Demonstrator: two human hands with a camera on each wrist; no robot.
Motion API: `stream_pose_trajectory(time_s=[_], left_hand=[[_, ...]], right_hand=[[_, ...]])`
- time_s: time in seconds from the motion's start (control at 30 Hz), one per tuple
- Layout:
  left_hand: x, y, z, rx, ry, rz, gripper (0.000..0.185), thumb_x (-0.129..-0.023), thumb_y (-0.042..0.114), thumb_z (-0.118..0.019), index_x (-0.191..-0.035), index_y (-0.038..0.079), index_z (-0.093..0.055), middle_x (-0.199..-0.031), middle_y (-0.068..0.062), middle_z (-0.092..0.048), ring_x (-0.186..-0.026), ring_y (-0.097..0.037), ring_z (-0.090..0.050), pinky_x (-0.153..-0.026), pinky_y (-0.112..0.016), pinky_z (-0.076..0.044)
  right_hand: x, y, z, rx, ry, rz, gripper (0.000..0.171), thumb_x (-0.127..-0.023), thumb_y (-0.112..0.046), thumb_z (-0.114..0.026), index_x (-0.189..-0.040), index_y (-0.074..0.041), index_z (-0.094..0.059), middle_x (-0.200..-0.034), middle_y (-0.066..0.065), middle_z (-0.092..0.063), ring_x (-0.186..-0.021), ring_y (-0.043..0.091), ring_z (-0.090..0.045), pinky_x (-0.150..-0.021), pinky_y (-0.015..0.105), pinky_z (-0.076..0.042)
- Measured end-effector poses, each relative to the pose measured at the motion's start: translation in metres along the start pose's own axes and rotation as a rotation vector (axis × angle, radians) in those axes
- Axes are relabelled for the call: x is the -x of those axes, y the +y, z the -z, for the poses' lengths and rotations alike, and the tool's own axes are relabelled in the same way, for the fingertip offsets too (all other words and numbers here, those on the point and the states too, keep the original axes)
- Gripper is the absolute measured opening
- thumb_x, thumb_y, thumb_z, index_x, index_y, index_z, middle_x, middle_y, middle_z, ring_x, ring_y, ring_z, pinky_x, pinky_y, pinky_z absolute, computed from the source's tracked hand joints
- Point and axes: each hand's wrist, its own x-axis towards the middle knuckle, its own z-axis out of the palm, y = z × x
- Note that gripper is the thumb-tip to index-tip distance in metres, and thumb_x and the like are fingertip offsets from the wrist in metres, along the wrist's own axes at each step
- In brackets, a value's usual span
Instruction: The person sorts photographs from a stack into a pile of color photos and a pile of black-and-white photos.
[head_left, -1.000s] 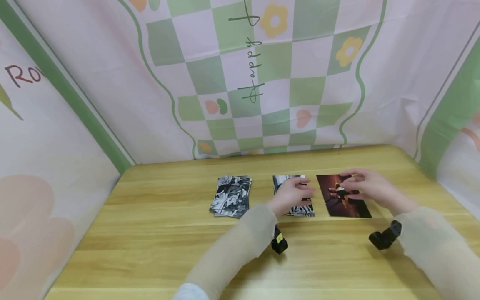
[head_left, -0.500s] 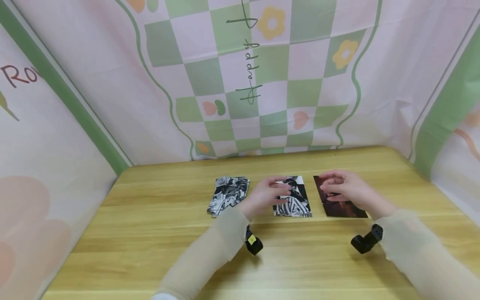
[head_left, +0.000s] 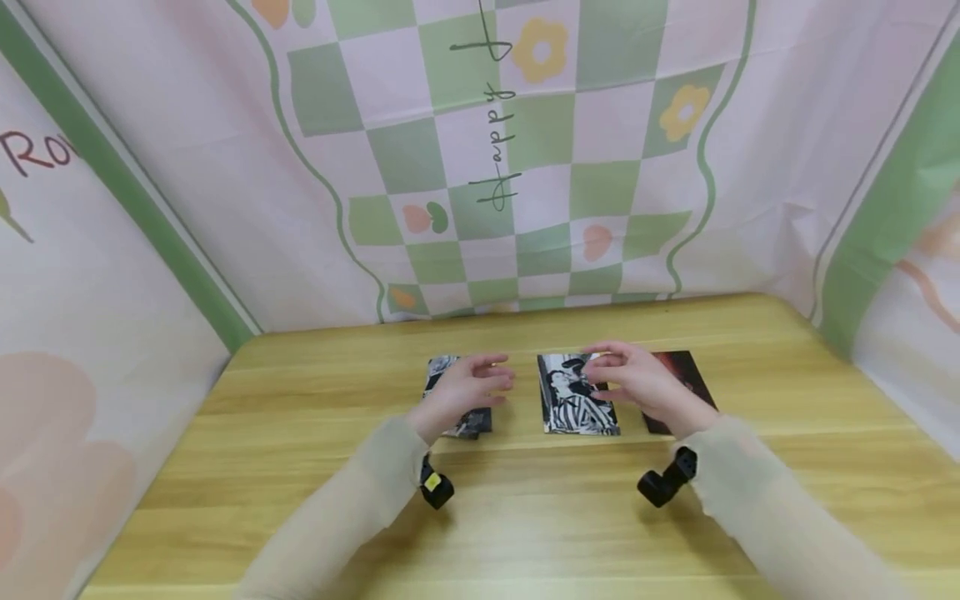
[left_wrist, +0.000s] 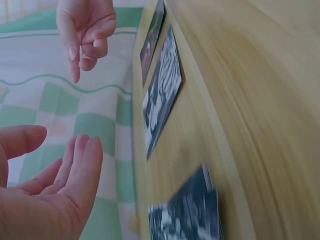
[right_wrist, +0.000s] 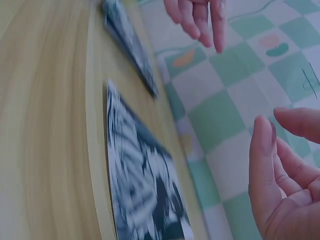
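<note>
Three lots of photo cards lie in a row on the wooden table. At the left is a small stack of black-and-white cards (left_wrist: 185,220), partly covered in the head view by my left hand (head_left: 467,388), which hovers above it with relaxed fingers. In the middle lies a black-and-white card (head_left: 568,408) with a striped figure. My right hand (head_left: 637,379) is over the gap between this card and the dark reddish card (head_left: 686,371) at the right, hiding part of both. The wrist views show both hands raised off the table, holding nothing.
The wooden table (head_left: 525,517) reaches back to a hanging cloth (head_left: 540,183) with green checks and flowers. More printed cloth (head_left: 112,350) stands at the left and right sides. A small black camera is strapped on each wrist.
Both hands have moved left: the left from the middle card to the stack, the right from the reddish card toward the middle card. The cards have stayed in place.
</note>
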Motion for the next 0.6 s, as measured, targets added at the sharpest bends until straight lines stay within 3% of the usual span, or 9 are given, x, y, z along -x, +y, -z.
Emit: stream_pose_trajectory(time_s=[0.23,0.47,0.6], left_hand=[[0.01,-0.007,0.026,-0.003,0.029,-0.007,0.047,-0.097,0.004,-0.048,-0.141,-0.006,-0.035,-0.134,-0.031,-0.047,-0.123,-0.042,-0.048,-0.104,-0.048,-0.044],[0.019,-0.009,0.049,0.011,0.071,0.018,0.049,-0.097,0.002,-0.046,-0.142,-0.009,-0.029,-0.137,-0.032,-0.042,-0.125,-0.043,-0.045,-0.107,-0.048,-0.041],[0.026,-0.014,0.066,-0.01,0.113,0.017,0.048,-0.098,0.003,-0.046,-0.141,-0.009,-0.03,-0.136,-0.031,-0.043,-0.123,-0.041,-0.047,-0.106,-0.047,-0.042]], right_hand=[[-0.013,-0.002,-0.025,-0.099,-0.027,-0.003,0.051,-0.096,-0.008,-0.053,-0.139,0.009,-0.032,-0.096,-0.004,-0.06,-0.093,0.009,-0.059,-0.081,0.026,-0.057],[-0.022,-0.003,-0.042,-0.179,-0.049,-0.012,0.049,-0.096,-0.007,-0.052,-0.139,0.008,-0.032,-0.104,0.001,-0.055,-0.094,0.009,-0.057,-0.081,0.023,-0.056],[-0.028,-0.001,-0.052,-0.18,-0.071,-0.01,0.047,-0.097,-0.008,-0.05,-0.138,0.007,-0.034,-0.107,0.003,-0.053,-0.095,0.01,-0.055,-0.09,0.03,-0.054]])
